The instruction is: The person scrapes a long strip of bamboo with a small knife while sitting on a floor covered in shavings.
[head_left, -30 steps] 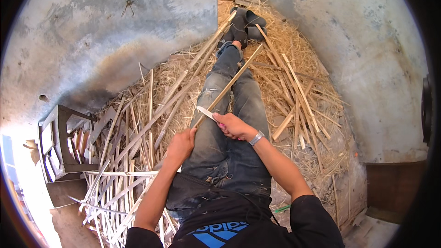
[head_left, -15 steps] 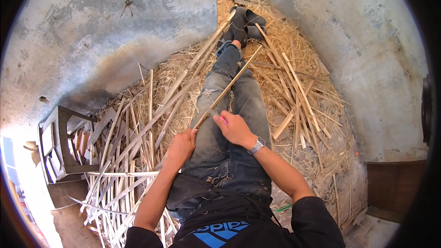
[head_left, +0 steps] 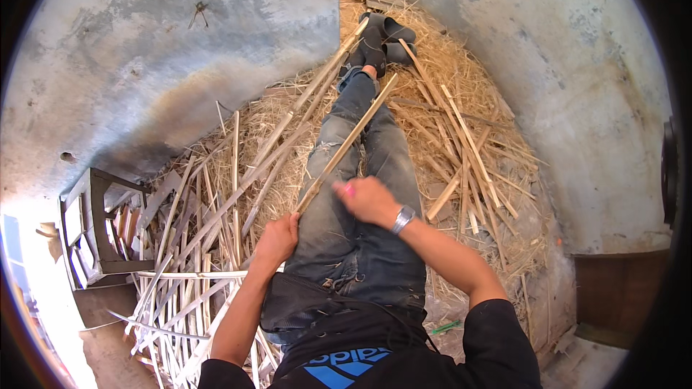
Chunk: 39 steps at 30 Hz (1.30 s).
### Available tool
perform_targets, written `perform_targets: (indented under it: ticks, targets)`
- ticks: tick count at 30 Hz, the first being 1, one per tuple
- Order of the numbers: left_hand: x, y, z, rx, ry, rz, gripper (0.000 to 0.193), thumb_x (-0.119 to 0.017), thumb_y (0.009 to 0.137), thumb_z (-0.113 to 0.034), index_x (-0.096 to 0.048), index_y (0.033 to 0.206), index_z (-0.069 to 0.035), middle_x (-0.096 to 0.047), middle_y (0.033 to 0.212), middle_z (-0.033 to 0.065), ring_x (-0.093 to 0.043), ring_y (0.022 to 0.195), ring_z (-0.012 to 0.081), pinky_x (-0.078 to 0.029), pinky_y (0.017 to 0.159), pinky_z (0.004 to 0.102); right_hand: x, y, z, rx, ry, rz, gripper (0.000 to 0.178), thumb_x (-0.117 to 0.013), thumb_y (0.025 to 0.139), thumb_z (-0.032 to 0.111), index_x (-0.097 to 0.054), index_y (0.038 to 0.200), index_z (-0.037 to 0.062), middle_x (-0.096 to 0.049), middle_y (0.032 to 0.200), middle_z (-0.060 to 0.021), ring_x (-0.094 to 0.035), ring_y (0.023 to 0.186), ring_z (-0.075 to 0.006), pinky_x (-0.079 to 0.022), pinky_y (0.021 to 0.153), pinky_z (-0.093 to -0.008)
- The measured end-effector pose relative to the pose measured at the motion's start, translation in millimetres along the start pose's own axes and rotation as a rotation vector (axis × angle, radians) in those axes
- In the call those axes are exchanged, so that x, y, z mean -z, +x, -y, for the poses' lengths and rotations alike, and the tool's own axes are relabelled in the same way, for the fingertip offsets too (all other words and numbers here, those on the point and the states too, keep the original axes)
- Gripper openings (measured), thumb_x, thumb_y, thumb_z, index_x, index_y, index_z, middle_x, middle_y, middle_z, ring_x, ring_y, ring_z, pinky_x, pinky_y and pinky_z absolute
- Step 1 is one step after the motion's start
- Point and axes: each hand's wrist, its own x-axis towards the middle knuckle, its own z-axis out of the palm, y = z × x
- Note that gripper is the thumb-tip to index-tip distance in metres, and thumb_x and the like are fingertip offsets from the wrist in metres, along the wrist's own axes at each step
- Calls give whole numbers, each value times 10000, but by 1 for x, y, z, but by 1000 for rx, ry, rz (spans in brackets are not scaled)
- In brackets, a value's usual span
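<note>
A long bamboo strip (head_left: pixel 351 137) slants over my outstretched legs, its far end above my shins. My left hand (head_left: pixel 277 239) is closed on its near end, thumb along the strip. Just right of the strip, my right hand (head_left: pixel 369 202) is curled round a small pink thing (head_left: pixel 350 189), perhaps a handle; most of it is hidden in the fist and smeared by motion. A gap shows between this fist and the strip. My right wrist wears a silver watch (head_left: pixel 404 219).
Split bamboo strips (head_left: pixel 194 295) are heaped at my left, and more sticks (head_left: pixel 468 151) lie right of my legs on straw-like shavings (head_left: pixel 461 79). A dark-framed box (head_left: pixel 108 230) stands far left. Grey walls (head_left: pixel 216 43) rise on both sides. A green object (head_left: pixel 447 326) lies by my right hip.
My left hand has moved slightly down and left with the bamboo strip, whose far end has shifted left and shows a wider face. My right hand has moved a little lower, away from it.
</note>
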Motion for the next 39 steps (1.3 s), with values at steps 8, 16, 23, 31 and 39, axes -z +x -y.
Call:
perform_targets:
  ticks: [8, 16, 23, 31, 39]
  targets:
    - [32, -20, 26, 18, -28, 145, 443, -505, 1122, -350, -661, 921, 12, -669, 812, 302, -635, 802, 558, -496, 762, 622, 23, 42, -64, -126, -102, -300, 683, -416, 1128, 481, -718, 788, -29, -713, 824, -296, -696, 771, -506, -548, 680, -598]
    - [28, -32, 27, 31, -56, 114, 461, -497, 1130, -329, -672, 903, 33, -677, 812, 298, -660, 809, 531, -518, 734, 565, 3, -8, 16, -4, -131, 68, 641, -464, 1075, 561, -748, 835, 39, -729, 827, -271, -716, 799, -484, -571, 726, -583]
    - [41, -48, 33, 76, -8, 158, 489, -495, 1129, -332, -673, 855, 31, -669, 772, 278, -655, 768, 515, -525, 728, 537, 34, 40, -53, 134, -358, -174, 575, -414, 1135, 408, -715, 810, 41, -706, 768, -230, -704, 704, -443, -554, 624, -570]
    - [48, -55, 41, 70, -76, 173, 485, -495, 1128, -340, -692, 878, 27, -673, 763, 267, -669, 767, 494, -528, 721, 521, 12, 26, -29, -79, -196, -149, 690, -449, 1076, 582, -769, 870, 7, -716, 797, -282, -726, 806, -474, -583, 755, -554]
    - [58, -64, 53, 281, -366, 430, 640, -426, 1149, -464, -719, 827, 5, -546, 591, 23, -578, 510, 148, -479, 512, 342, 96, 65, -144, -333, 192, -619, 766, -464, 1091, 603, -637, 701, -33, -586, 582, -231, -479, 545, -390, -409, 588, -498]
